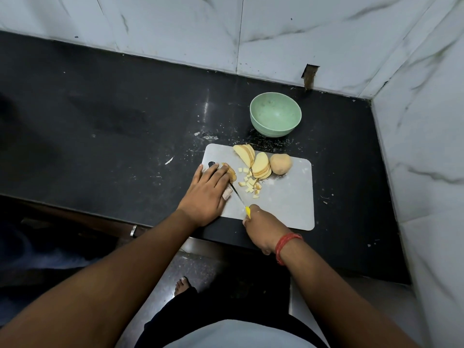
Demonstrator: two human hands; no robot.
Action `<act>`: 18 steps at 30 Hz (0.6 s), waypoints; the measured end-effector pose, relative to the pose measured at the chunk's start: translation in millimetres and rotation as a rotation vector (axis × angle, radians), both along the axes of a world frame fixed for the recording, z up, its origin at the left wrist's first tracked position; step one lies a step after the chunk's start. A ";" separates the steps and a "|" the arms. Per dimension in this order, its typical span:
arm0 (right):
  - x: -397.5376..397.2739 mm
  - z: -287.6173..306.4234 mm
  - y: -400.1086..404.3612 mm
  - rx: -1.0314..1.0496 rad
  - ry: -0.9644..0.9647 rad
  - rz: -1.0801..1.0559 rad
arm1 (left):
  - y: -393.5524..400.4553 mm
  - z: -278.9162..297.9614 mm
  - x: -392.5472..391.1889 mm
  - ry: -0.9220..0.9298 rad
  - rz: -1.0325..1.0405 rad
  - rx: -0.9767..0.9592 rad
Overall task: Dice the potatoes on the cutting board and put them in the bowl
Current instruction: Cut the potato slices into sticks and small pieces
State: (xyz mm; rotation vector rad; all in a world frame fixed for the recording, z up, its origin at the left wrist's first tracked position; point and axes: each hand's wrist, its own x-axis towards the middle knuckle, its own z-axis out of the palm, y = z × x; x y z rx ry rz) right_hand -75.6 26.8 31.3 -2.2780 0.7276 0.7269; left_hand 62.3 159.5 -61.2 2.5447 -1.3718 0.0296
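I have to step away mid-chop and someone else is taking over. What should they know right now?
Left hand presses flat on potato slices on the cutting board.
Right hand grips the yellow-handled knife, blade beside the left fingers.
Done: a small pile of diced pieces; two fans of slices.
Left: one uncut potato piece, all slices, then everything into the green bowl, which holds no potato yet.

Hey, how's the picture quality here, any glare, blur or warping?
Head view: wide-angle warping bends the counter edges and wall lines; a small glare streak lies left of the bowl; the left side is dim and smeared; the cutting board is evenly lit and sharp.
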 end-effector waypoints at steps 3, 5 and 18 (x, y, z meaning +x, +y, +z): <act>0.2 1.8 -3.4 0.003 0.013 -0.010 | -0.2 0.2 1.6 -0.030 -0.015 -0.015; 1.1 1.4 -5.8 -0.011 0.018 -0.026 | -1.2 1.4 3.8 -0.053 -0.040 -0.022; 9.3 1.7 -8.5 0.011 -0.055 -0.095 | 4.1 -3.6 -1.7 -0.128 -0.023 -0.069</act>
